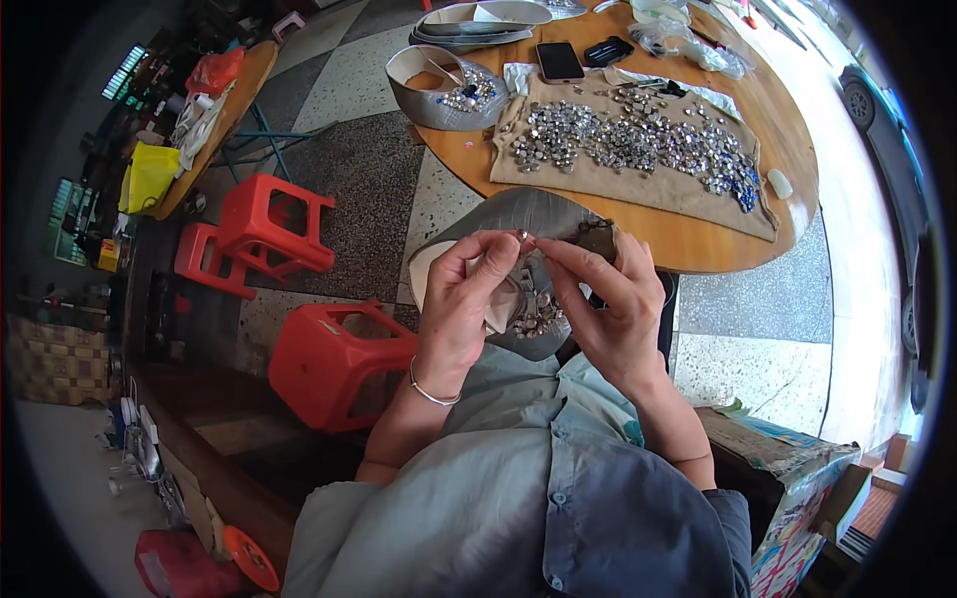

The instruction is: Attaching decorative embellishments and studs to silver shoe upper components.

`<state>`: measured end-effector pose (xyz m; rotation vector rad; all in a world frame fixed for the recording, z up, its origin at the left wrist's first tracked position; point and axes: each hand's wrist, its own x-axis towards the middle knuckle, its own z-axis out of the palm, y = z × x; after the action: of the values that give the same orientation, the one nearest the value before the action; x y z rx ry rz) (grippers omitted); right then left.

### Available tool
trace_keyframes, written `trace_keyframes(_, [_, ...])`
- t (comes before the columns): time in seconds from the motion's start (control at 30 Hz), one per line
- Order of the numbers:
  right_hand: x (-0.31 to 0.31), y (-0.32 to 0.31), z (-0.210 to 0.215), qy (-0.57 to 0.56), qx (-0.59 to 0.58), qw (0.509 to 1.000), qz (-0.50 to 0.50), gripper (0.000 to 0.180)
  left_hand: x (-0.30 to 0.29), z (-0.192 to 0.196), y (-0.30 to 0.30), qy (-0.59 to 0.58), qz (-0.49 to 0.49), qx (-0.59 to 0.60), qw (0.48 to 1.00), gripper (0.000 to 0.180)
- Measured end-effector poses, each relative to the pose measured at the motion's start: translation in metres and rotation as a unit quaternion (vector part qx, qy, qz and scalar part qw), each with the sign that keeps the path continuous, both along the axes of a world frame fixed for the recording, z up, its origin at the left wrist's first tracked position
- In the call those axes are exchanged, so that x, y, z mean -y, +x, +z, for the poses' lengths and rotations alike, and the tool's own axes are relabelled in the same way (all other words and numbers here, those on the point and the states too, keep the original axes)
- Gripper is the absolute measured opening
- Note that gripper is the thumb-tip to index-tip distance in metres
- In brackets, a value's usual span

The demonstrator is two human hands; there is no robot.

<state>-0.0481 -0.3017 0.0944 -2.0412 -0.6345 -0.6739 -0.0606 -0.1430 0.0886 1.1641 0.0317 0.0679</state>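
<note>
Both hands were raised together over the lap. Left hand [461, 299] and right hand [610, 304] each pinched with thumb and forefinger, their tips meeting on a small shiny stud [522, 236] held between them. Just beneath the fingers lay a grey fabric piece [518, 214] with a cluster of studs already on it, draped under both palms. Beyond the hands stood a round wooden table [698, 239] carrying a beige cloth [638, 189] heaped with loose studs, a phone [559, 61] further off. Left of the hands stood red plastic stools [329, 364].
</note>
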Motion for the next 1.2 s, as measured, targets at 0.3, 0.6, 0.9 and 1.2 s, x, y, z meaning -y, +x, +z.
trace_keyframes(0.3, [-0.001, 0.0, 0.0, 0.008, -0.022, 1.0, 0.005, 0.026, -0.004, -0.009, 0.004, -0.082, -0.02, -0.032, 0.996, 0.015])
trace_keyframes(0.6, [-0.001, -0.001, -0.001, 0.006, -0.044, 0.999, 0.013, 0.025, -0.002, -0.009, 0.001, -0.089, -0.027, -0.027, 0.995, 0.015])
trace_keyframes(0.9, [0.001, -0.003, 0.001, 0.01, -0.065, 0.998, 0.018, 0.023, 0.001, -0.003, -0.001, 0.096, 0.023, 0.026, 0.995, 0.017])
trace_keyframes(1.2, [-0.002, -0.002, -0.006, 0.041, -0.041, 0.998, 0.018, 0.025, 0.0, -0.007, 0.0, 0.181, 0.03, 0.071, 0.981, 0.018])
